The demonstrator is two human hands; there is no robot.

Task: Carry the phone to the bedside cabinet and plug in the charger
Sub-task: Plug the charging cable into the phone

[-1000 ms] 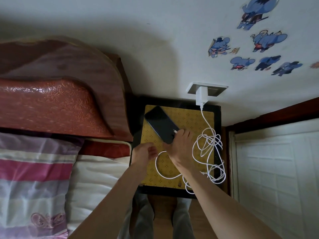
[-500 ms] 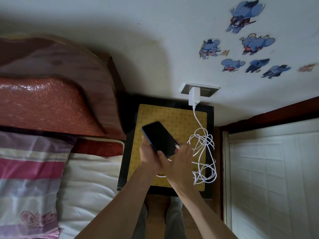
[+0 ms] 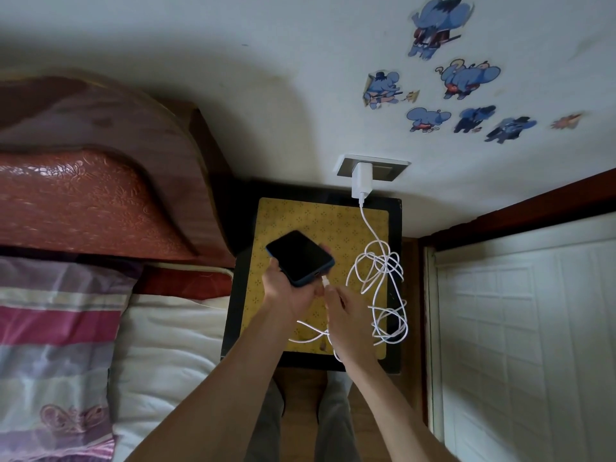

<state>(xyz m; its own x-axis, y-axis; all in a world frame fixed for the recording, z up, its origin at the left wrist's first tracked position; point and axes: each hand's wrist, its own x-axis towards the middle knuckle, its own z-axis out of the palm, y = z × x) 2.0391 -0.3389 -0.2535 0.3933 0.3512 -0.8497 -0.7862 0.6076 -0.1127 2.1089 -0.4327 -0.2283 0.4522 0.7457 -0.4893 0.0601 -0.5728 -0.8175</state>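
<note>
A dark phone point(image 3: 300, 256) in a blue case is held above the bedside cabinet point(image 3: 395, 248), screen up, by my left hand point(image 3: 288, 291). My right hand point(image 3: 346, 311) pinches the white plug end of the charger cable point(image 3: 376, 281), its tip just short of the port on the phone's near edge. The cable lies in loose tangled loops on the cabinet's yellow mat and runs up to a white charger block point(image 3: 361, 181) plugged into the wall socket point(image 3: 390, 168).
A red padded headboard point(image 3: 83, 201) and the bed with a striped pillow point(image 3: 53, 345) lie to the left. A white panelled door point(image 3: 533, 328) stands on the right. Cartoon stickers point(image 3: 466, 78) dot the wall.
The phone lay on the cabinet one second ago; my left hand has picked it up and tilted it. My right hand has brought the cable plug to the phone's near edge.
</note>
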